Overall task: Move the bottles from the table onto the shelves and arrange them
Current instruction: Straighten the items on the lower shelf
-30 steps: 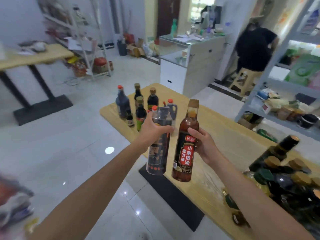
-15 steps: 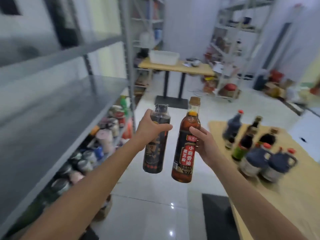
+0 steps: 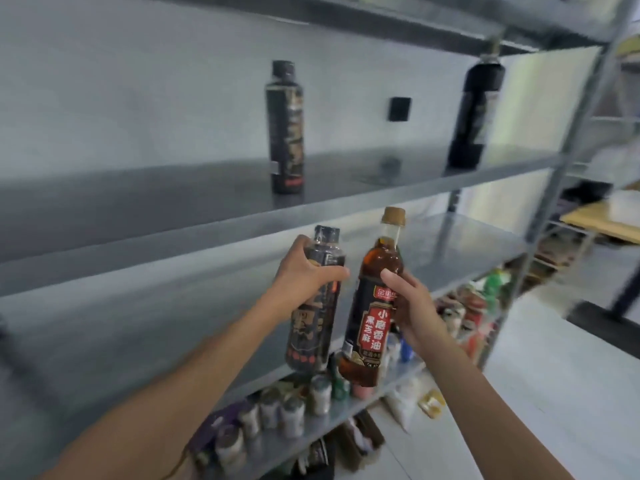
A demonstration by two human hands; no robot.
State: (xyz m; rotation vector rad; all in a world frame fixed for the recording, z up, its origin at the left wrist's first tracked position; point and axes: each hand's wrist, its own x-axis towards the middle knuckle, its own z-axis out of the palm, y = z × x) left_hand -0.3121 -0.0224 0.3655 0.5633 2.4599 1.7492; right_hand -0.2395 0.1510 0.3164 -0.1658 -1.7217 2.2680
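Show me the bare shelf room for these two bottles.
The middle shelf looks bare throughout. The upper shelf is free left of the black bottle and between it and the dark bottle. The lower shelf is crowded with jars.

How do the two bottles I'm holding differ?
The black bottle in the left hand is dark all over with a black cap; the sesame oil bottle in the right hand shows amber oil, a red label and a tan cap. The black bottle has a short wide top; the sesame oil bottle narrows to a slim neck. Both are gripped mid-air, slightly tilted.
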